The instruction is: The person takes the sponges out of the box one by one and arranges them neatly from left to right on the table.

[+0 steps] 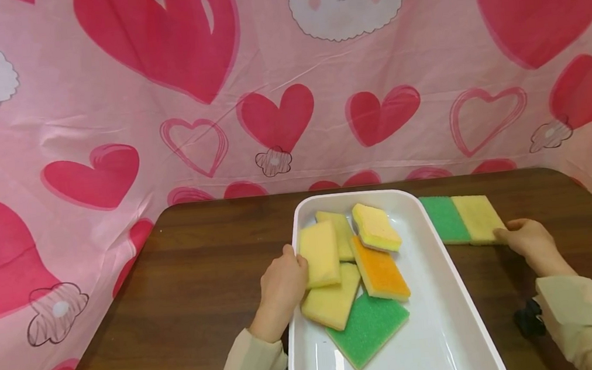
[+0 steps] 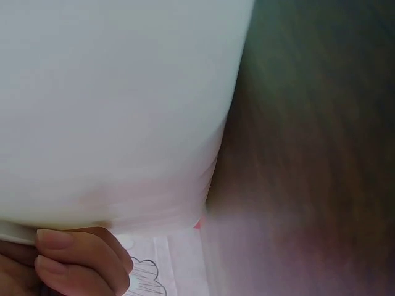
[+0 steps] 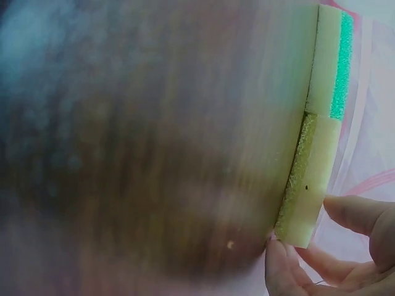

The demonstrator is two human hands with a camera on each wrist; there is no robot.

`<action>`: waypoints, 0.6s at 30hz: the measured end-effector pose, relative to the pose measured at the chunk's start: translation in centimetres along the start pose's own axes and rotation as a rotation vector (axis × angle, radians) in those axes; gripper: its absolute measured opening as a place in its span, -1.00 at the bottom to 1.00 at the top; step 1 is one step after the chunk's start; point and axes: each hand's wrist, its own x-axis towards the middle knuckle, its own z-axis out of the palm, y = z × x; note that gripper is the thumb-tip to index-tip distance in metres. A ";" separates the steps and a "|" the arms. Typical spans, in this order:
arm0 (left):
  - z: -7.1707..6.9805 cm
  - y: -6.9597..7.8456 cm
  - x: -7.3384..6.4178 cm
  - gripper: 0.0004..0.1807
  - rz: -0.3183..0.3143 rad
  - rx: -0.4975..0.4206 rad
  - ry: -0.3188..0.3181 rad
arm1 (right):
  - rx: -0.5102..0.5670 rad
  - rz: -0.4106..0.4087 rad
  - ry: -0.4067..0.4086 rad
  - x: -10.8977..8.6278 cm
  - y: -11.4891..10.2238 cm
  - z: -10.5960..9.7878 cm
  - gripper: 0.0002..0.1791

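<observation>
At the tray's left rim my left hand [image 1: 283,280] holds the left edge of a pale yellow sponge [image 1: 319,253]. That sponge overlaps other yellow sponges in the tray. In the left wrist view several fingers [image 2: 80,259] are curled beside the tray's outer wall; the thumb is hidden there. To the right of the tray, my right hand [image 1: 533,240] pinches the right end of a yellow sponge [image 1: 477,219] lying on the table. Its thumb [image 3: 352,209] presses the top, with fingertips low at the end. A green-topped sponge [image 1: 444,219] lies flush against that sponge.
The white tray [image 1: 464,299] also holds a green sponge [image 1: 369,325], an orange one [image 1: 381,268], a wavy-edged yellow one [image 1: 376,225] and yellow sponges [image 1: 332,302]. A dark wood table [image 1: 194,288] lies below. Pink heart-patterned cloth [image 1: 326,165] hangs behind it.
</observation>
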 end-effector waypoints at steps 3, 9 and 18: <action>0.1 0.0 0.0 -0.74 0.006 0.004 0.003 | -0.005 0.004 0.023 -0.2 -0.2 0.0 -0.23; 0.1 -0.1 0.0 -0.74 0.011 0.004 0.001 | -0.070 0.001 0.147 -0.5 -1.1 0.1 -0.25; 0.1 -0.2 0.1 -0.74 0.001 0.003 -0.014 | -0.068 -0.202 0.185 -2.0 -4.4 -0.2 -0.19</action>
